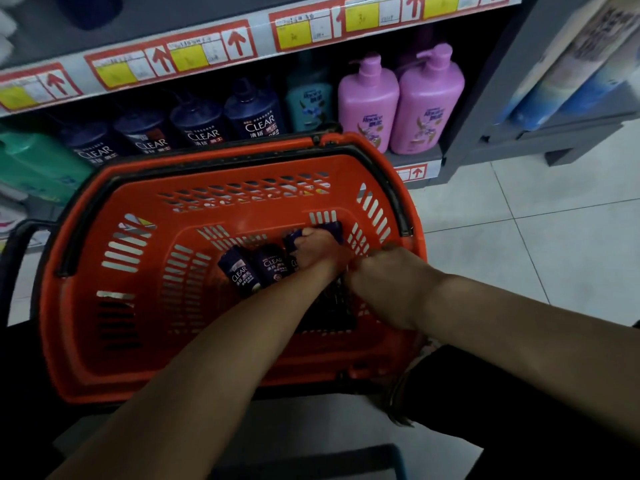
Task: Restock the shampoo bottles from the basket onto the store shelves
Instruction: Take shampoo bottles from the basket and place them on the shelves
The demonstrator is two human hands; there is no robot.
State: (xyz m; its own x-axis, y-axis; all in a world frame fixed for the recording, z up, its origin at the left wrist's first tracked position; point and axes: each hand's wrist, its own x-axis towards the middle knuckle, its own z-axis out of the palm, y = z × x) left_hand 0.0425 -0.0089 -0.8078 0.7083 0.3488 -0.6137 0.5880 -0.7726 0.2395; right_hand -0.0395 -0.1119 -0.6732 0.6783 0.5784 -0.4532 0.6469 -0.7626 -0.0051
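Gripping a half-hidden bottle [333, 227], left hand [317, 250] in basket [114, 341], right hand [381, 282] grasp unclear

Pale tiled floor [519, 237] with dark grout spreads right of the grey shelf unit [491, 81]. Beyond it stands a second grey unit [571, 133]. Light is dim.

Left hand [318, 249] gripping bottle [334, 227], right hand [384, 285] beside it, fingers hidden

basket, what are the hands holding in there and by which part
The left hand grips a dark shampoo bottle around its body. The right hand has its fingers hidden, so its hold cannot be told.
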